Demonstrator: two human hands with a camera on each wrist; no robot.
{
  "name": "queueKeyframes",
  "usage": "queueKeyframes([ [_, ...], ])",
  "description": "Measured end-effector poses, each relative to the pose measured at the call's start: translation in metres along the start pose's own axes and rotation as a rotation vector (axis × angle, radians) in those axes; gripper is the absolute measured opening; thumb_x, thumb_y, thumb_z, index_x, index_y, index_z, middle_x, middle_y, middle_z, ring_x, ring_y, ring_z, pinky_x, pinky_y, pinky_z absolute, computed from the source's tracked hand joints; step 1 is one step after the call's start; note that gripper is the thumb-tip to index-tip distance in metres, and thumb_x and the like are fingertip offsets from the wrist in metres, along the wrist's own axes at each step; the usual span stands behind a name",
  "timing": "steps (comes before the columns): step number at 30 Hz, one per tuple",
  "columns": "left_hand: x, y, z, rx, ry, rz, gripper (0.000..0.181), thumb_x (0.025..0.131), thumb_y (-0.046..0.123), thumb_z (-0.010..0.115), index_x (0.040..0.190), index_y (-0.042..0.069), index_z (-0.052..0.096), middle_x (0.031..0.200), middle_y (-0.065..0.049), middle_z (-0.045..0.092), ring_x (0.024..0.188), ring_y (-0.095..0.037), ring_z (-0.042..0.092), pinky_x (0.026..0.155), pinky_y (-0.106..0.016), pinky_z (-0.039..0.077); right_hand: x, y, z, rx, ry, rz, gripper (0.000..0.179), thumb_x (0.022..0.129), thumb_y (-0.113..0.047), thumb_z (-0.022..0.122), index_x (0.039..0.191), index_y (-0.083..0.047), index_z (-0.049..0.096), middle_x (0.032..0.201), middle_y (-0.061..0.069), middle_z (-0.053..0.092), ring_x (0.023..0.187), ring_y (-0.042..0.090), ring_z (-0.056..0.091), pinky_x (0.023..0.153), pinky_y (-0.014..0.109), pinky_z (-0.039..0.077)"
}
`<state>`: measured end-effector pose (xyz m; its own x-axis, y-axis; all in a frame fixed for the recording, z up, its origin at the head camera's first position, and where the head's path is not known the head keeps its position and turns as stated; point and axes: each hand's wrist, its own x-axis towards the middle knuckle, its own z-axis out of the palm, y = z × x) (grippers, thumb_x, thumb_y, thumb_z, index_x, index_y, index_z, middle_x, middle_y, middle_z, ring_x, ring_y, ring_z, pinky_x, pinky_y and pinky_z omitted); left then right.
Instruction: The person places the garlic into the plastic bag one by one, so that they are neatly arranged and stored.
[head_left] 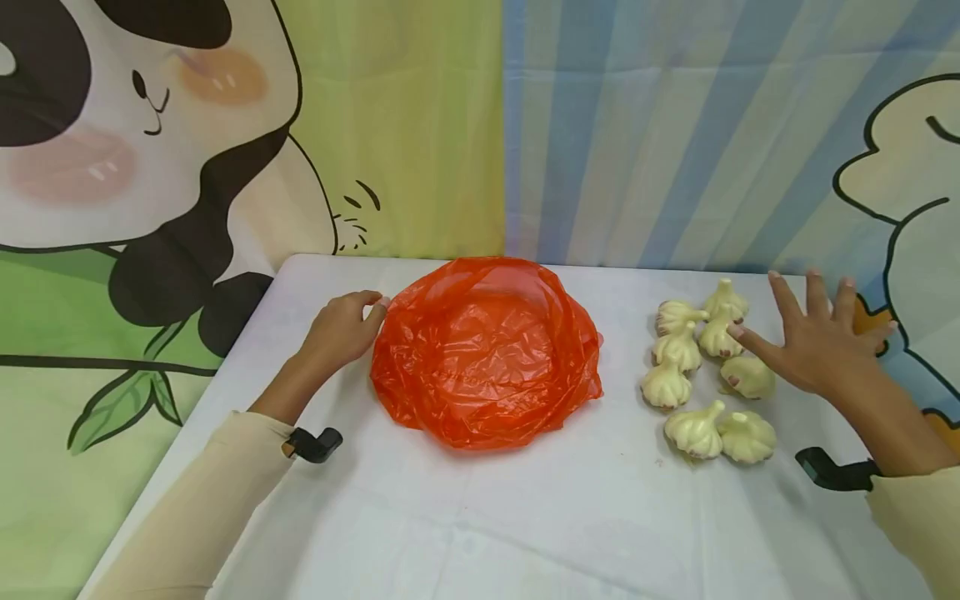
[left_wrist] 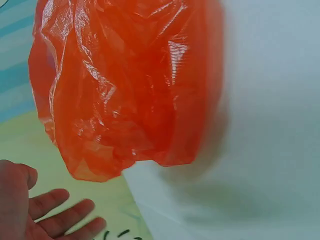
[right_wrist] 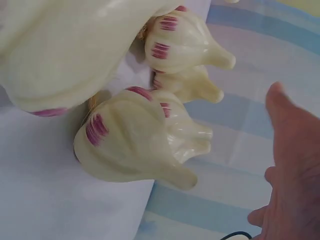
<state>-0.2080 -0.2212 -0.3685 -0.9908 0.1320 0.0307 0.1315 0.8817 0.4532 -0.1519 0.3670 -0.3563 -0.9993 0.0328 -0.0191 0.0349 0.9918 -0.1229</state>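
Note:
A red plastic bag (head_left: pixel 491 346) stands on the table with its mouth spread wide. By its left edge is my left hand (head_left: pixel 337 333), loosely bent in the head view. The left wrist view shows that hand's fingers (left_wrist: pixel 67 217) apart from the bag, with nothing in them. To the right lie several pale garlic bulbs (head_left: pixel 693 431), glossy and marked with purple streaks (right_wrist: pixel 97 130) in the right wrist view. My right hand (head_left: pixel 825 342) is beside the rear bulbs, its fingers spread and holding nothing. In the head view its thumb overlaps a bulb; contact is unclear.
A white cloth covers the table (head_left: pixel 480 533). Behind it hangs a printed curtain (head_left: pixel 420 125) with a panda on the left and blue stripes on the right. Each wrist wears a small black camera mount (head_left: pixel 315 445).

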Motion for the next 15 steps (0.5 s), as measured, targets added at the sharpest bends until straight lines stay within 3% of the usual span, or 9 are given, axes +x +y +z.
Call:
queueKeyframes([
  [7, -0.012, -0.013, 0.008, -0.186, 0.029, 0.000, 0.047, 0.104, 0.032, 0.043, 0.136, -0.002, 0.053, 0.136, -0.022, 0.053, 0.130, -0.038, 0.044, 0.105, -0.054, 0.035, -0.021, -0.004, -0.003, 0.089, 0.133, -0.056, 0.081, 0.096, -0.038, 0.058, 0.152, 0.001, 0.014, 0.153, 0.036, 0.000, 0.138, 0.055, -0.010, 0.094, 0.081, -0.001],
  [10, -0.016, -0.017, 0.014, -0.248, 0.024, -0.022, 0.047, 0.104, 0.032, 0.044, 0.137, 0.001, 0.054, 0.135, -0.020, 0.054, 0.127, -0.037, 0.048, 0.102, -0.052, 0.040, -0.031, -0.007, 0.000, 0.138, 0.201, -0.082, 0.070, 0.094, -0.023, 0.062, 0.147, 0.006, 0.026, 0.151, 0.038, 0.012, 0.139, 0.055, 0.003, 0.102, 0.075, 0.002],
  [15, -0.022, -0.018, 0.021, -0.345, 0.031, -0.046, 0.046, 0.103, 0.034, 0.046, 0.134, 0.002, 0.057, 0.130, -0.018, 0.059, 0.121, -0.034, 0.054, 0.098, -0.050, 0.045, -0.049, -0.012, 0.006, 0.204, 0.291, -0.106, 0.057, 0.092, -0.015, 0.063, 0.140, 0.008, 0.040, 0.146, 0.035, 0.028, 0.137, 0.052, 0.019, 0.106, 0.068, 0.014],
])
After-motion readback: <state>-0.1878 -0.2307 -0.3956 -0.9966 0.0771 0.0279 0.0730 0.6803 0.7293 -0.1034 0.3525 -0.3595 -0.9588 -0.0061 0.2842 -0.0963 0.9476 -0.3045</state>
